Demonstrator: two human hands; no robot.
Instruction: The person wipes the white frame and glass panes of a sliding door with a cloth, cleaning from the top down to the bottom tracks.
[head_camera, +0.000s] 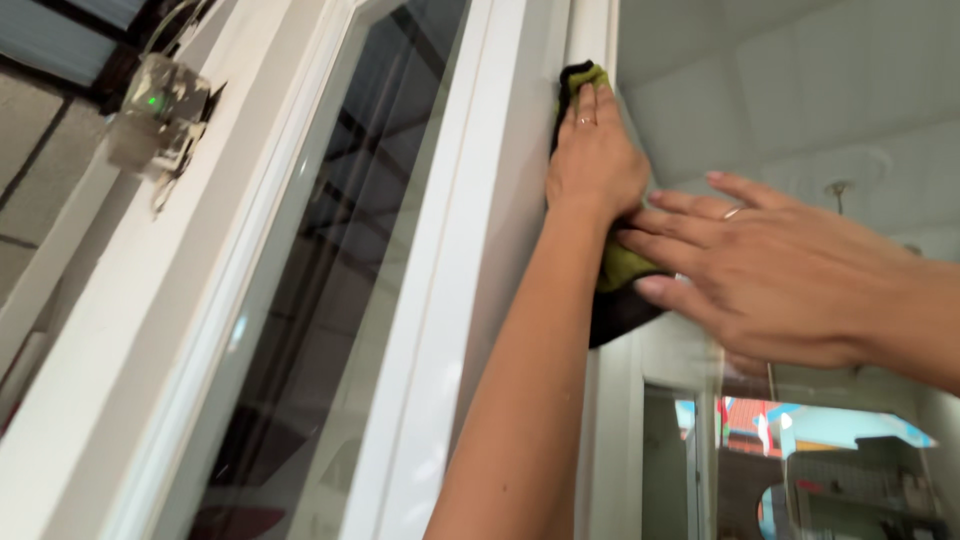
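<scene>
Left hand (597, 160), forearm rising from 6 o'clock, presses flat a green-and-black microfibre cloth (618, 270) against the white window frame (520, 200) toward 12 o'clock. Right hand (770, 275), entering from 3 o'clock with fingers spread wide, touches the cloth's lower end; dark glass pane (330, 280) lies at 9 o'clock.

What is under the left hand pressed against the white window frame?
Under the left hand lies a green and black cloth, showing above the fingertips and below the wrist, pressed on the white window frame. The right hand touches its lower end. The cloth's middle is covered.
</scene>
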